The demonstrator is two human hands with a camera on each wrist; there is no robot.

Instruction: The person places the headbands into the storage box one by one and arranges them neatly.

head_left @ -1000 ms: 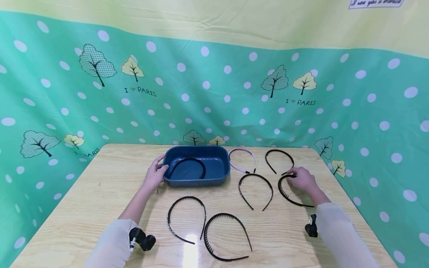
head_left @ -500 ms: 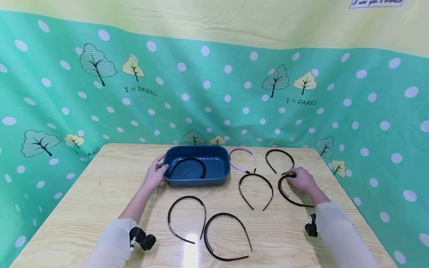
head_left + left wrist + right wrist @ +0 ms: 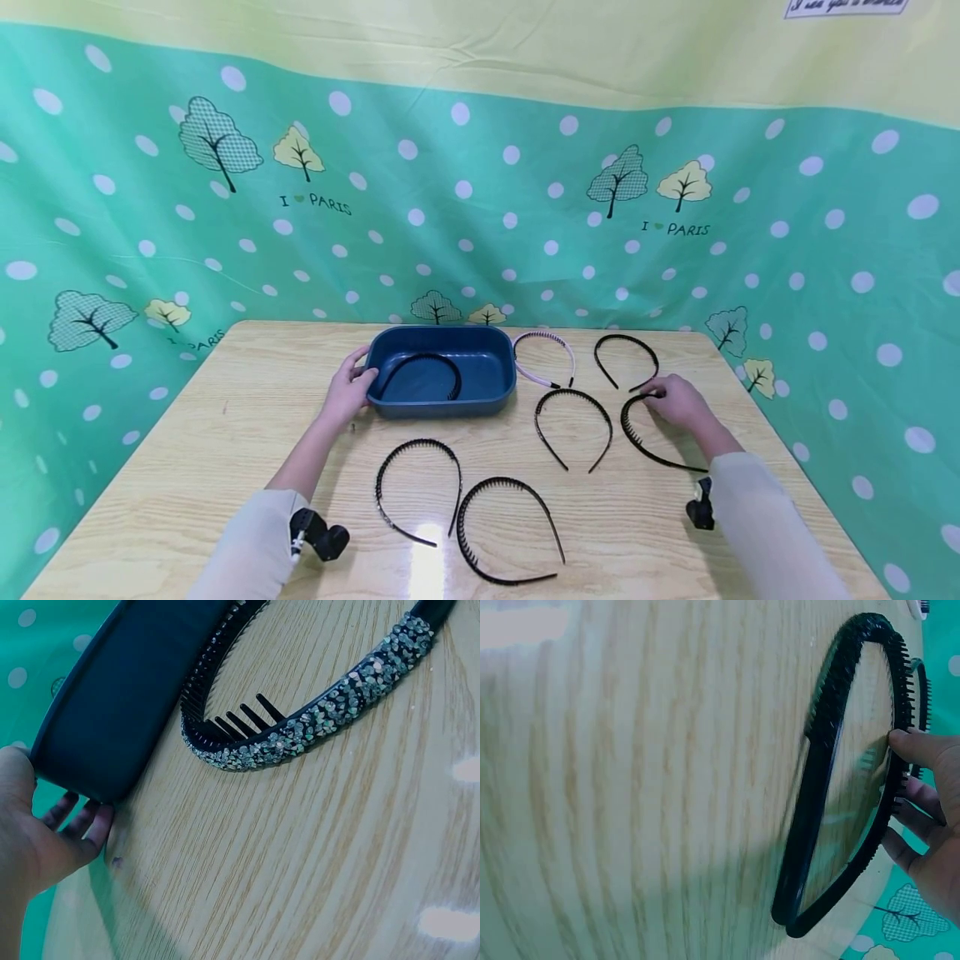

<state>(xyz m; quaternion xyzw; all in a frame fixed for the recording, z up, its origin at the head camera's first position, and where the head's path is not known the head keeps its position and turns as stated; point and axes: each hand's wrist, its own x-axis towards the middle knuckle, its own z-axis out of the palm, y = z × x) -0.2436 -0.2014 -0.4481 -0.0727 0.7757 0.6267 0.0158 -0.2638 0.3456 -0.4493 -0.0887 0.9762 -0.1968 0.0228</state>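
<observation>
In the head view my left hand (image 3: 349, 390) holds the left end of a dark blue plastic bin (image 3: 442, 409), thumb at the rim and fingers outside. One black headband (image 3: 454, 379) lies inside the bin. On the right, my right hand (image 3: 677, 403) pinches a black toothed headband (image 3: 630, 433) by its upper part. The right wrist view shows the thumb on one side of this headband (image 3: 826, 769) and fingers on the other. Whether its lower end touches the table cannot be told. In the left wrist view, a headband studded with glittering stones (image 3: 322, 720) lies near the bin.
Right of the bin lie a pink-and-black headband (image 3: 572, 367), a black headband (image 3: 626, 337) and another toothed one (image 3: 570, 392). Two more, one headband (image 3: 378, 479) and a second headband (image 3: 461, 533), lie toward the front. A polka-dot curtain (image 3: 480, 217) hangs behind the wooden table (image 3: 225, 433).
The free end of the headband in my right hand has shifted slightly toward the front right. My left hand and the bin stay where they were.
</observation>
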